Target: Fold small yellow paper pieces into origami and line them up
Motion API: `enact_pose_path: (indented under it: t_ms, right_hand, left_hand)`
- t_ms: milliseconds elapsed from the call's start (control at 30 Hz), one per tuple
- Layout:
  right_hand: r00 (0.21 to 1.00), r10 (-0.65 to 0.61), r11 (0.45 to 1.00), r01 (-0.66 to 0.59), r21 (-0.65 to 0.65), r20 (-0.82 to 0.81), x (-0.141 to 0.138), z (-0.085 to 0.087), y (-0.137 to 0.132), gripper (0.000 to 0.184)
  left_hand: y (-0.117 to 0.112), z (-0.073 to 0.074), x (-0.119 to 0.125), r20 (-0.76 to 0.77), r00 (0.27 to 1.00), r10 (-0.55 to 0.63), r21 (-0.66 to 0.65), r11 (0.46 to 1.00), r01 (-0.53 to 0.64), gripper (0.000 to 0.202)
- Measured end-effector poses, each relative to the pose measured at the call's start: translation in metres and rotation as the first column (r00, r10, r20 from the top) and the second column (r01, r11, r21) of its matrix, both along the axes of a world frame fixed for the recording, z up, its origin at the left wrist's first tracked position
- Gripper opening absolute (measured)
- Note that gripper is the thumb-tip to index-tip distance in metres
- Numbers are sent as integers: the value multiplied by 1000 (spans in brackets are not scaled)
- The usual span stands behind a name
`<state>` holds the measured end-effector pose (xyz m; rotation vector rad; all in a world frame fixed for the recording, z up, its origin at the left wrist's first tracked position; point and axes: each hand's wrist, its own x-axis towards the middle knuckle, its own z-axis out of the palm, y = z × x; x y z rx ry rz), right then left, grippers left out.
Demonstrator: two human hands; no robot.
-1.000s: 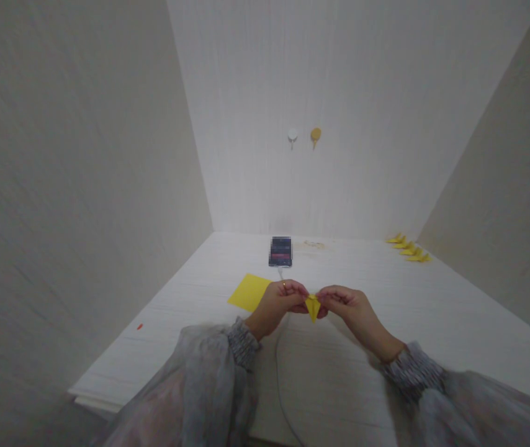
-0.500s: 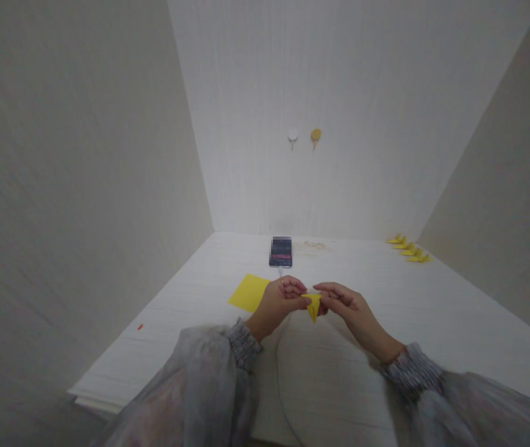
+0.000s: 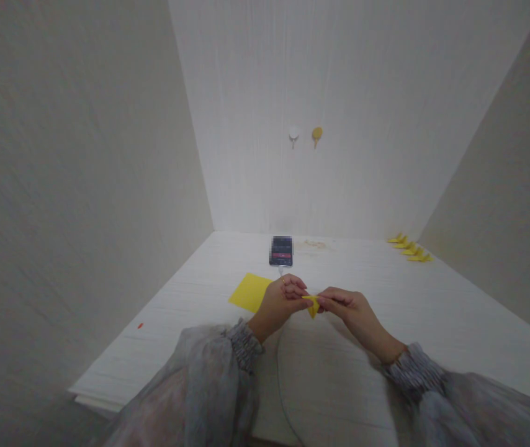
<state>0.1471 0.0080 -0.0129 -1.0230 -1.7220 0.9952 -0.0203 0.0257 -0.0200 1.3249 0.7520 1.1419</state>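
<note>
Head view: we see the left hand (image 3: pixel 280 303) and right hand (image 3: pixel 345 305), each grip pinching the small folded yellow paper (image 3: pixel 312 305) just above the bench (image 3: pixel 432 310), steadying its crease.

left hand (image 3: pixel 282 300), right hand (image 3: pixel 346 305), fingers pinched together, forearms converging

Pale wood-grain table (image 3: pixel 432 323) boxed in by matching cream panels at 9, 12 and 3 o'clock, two small round hooks, one white (image 3: pixel 293 133) and one amber (image 3: pixel 316 133), fixed on the 12 o'clock wall (image 3: pixel 339 81), light soft and even.
</note>
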Motion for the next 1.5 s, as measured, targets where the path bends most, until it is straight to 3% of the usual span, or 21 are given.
enact_pose_path:
  t_ms: [333,600,867,967,1100,1300,1500]
  right_hand:
    - [997,-3,995,-6,101,82,-2,9,-10,24]
    - [965,-165,958,107,267,204,-6,11,-13,23]
    - [999,18,998,-16,-53,29,-8,-2,-5,21]
    - [997,20,999,-17,-43,76,-8,-6,-3,23]
    - [995,23,1000,-22,-13,95,-6,-5,-3,25]
    - [998,51,989,-53,-137,-20,-7,1,-4,29]
    - [986,116,962,-142,-232,-124,-5,-3,-2,30]
  left_hand:
    - [-5,7,0,119,989,-91,-58,993,99,35]
    - [-4,4,1,111,990,-85,-97,991,96,41]
    - [-6,4,1,36,999,-28,-64,997,31,42]
    - [-6,4,1,-12,1000,-11,-56,998,10,40]
    - [-6,4,0,46,998,-46,-91,995,50,42]
    - [-5,5,-3,124,988,-97,-111,988,111,50]
    - [-2,1,-4,66,990,-125,-125,983,132,48]
